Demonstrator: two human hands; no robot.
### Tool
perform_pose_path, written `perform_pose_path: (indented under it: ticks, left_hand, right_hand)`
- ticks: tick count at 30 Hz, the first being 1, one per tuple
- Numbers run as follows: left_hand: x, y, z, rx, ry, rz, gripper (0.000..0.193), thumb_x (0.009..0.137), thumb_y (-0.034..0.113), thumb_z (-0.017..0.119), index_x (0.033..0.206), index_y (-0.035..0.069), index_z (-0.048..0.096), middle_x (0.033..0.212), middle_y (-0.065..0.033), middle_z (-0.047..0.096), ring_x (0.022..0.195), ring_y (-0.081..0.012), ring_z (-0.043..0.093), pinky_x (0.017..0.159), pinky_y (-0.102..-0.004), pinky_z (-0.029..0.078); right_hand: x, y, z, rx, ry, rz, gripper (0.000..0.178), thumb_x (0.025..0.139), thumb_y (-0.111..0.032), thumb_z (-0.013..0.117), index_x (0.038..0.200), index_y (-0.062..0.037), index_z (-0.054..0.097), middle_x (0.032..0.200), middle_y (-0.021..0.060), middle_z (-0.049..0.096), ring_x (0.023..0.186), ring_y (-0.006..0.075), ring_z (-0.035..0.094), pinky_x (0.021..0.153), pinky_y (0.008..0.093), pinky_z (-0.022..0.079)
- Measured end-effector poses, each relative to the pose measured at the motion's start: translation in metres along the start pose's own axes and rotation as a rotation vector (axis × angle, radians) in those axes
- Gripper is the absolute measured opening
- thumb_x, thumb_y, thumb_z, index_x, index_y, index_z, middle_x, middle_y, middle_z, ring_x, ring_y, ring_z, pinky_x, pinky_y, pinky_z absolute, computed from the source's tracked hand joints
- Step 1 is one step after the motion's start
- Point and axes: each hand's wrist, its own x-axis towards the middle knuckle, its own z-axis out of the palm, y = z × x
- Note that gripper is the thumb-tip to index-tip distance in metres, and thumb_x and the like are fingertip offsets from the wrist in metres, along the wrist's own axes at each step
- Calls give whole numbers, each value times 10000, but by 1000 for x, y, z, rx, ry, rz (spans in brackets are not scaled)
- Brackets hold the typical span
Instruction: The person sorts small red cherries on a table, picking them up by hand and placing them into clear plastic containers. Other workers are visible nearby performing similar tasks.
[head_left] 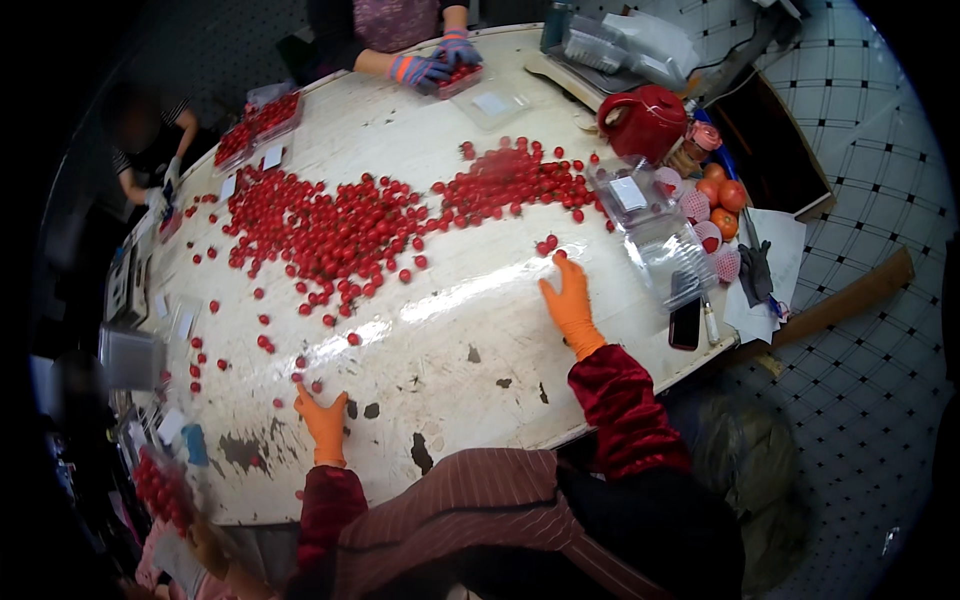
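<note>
At lower centre we see a brown pinstriped apron, dark-red, perhaps velvet sleeves, and orange gloves.

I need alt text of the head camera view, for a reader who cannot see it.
Orange-gloved, a person's left hand and right hand reach toward small red fruits spread on a worn white table. Across it, a co-worker's gloved hands are at a clear box.

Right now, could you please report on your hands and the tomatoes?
Left hand open, fingertips by stray tomatoes. Right hand open, fingertips at a small cluster. Tomato heap beyond both hands. Clear boxes beside the right hand, not blocking the heap.
</note>
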Motion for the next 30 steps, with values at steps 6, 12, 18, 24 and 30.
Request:
perform_pose_path:
  ticks: [6, 12, 18, 24, 30]
  left_hand:
    - [41, 52, 49, -19, -35, 173, 1054, 665, 265, 866, 1487, 6, 259, 1312, -203, 381, 1184, -333, 449, 1030, -393, 389]
    - [42, 66, 53, 0, -19, 144, 1020, 661, 264, 872, 1470, 6, 307, 1366, -210, 386, 1201, -347, 489, 1006, -400, 427]
    - [35, 77, 52, -71, -30, 126, 969, 695, 168, 852, 1477, 25, 299, 1400, -194, 336, 1225, -328, 465, 1042, -387, 401]
    - [43, 62, 55, -53, -13, 213, 1008, 686, 231, 871, 1489, 31, 295, 1358, -157, 362, 1169, -271, 458, 969, -356, 414]
    - [45, 60, 55, -36, -25, 185, 1007, 667, 213, 880, 1475, 31, 307, 1360, -168, 351, 1175, -289, 446, 1032, -373, 394]
  right_hand:
    - [68, 76, -19, -226, 22, 167, 738, 827, -313, 705, 1439, -43, 392, 1430, 208, 396, 1288, 403, 376, 1099, 481, 306]
    - [97, 68, -26, -567, 210, 79, 784, 821, -339, 684, 1478, -83, 344, 1477, 167, 330, 1331, 384, 328, 1135, 577, 189]
    - [129, 103, -52, -515, 267, 102, 736, 813, -323, 696, 1437, -73, 396, 1460, 182, 386, 1330, 399, 347, 1129, 523, 223]
    - [153, 150, -34, -346, 388, 267, 513, 877, -477, 636, 1194, -73, 639, 1173, 162, 630, 1093, 357, 575, 933, 457, 445]
    - [181, 131, -9, 175, -33, 539, 564, 850, -458, 691, 1196, -19, 622, 1126, 187, 650, 1041, 323, 610, 882, 426, 471]
